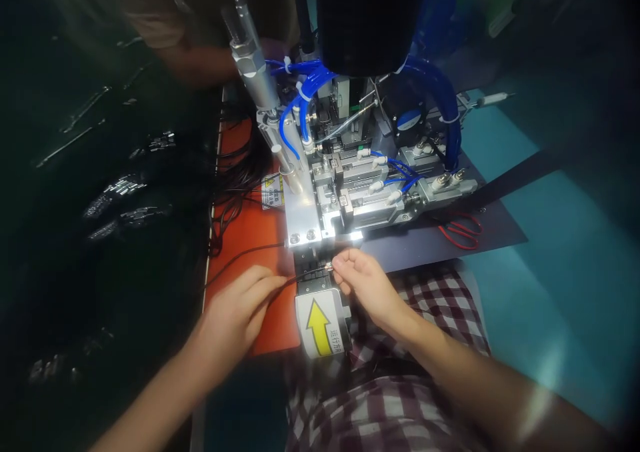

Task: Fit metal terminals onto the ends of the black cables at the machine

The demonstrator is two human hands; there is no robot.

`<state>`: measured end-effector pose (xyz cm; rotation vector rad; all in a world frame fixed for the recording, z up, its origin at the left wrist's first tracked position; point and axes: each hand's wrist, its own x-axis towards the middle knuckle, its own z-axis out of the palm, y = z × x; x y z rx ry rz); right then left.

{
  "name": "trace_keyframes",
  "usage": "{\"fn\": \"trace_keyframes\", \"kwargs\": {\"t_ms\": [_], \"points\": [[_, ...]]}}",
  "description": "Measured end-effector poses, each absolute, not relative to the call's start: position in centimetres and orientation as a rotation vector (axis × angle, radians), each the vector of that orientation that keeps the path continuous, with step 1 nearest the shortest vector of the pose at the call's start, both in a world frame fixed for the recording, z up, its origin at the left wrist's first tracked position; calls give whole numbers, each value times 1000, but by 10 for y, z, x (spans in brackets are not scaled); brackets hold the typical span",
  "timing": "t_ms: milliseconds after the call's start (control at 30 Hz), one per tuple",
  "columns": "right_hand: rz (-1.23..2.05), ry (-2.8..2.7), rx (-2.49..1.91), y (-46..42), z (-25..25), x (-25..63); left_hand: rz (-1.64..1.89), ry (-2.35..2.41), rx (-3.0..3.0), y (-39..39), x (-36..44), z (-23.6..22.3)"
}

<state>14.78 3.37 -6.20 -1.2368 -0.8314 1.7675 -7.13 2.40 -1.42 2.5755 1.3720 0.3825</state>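
A thin black cable [305,274] runs between my two hands above the front end of a metal machine [370,199]. My left hand [245,299] is closed on the cable, left of the machine's track. At the cable's shiny end [328,266], my right hand [363,279] pinches with thumb and fingertips; what exactly lies between them is partly hidden. Below the cable is a black track [313,282], and nearer me a white label with a yellow arrow [319,325] covers a rounded part.
Blue air tubes [317,79] loop over the machine. A bundle of black cables [227,192] lies on the orange surface [250,239] at left. Red wires [463,232] rest on the dark plate at right. Another person's arm [200,62] is behind. Shiny parts [125,192] lie in the dark area at far left.
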Motion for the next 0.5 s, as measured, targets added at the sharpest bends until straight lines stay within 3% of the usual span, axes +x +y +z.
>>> {"fn": "trace_keyframes", "kwargs": {"t_ms": [133, 233, 367, 500], "points": [[1742, -853, -1252, 34, -60, 148, 317, 1112, 3137, 38, -67, -16], [1726, -857, -1248, 34, -59, 147, 237, 1246, 3253, 25, -60, -24], [1725, -849, -1244, 34, -60, 146, 230, 1746, 2957, -8, -54, -36], [1732, -837, -1233, 34, -61, 146, 313, 1959, 2657, -24, -52, -44]]}}
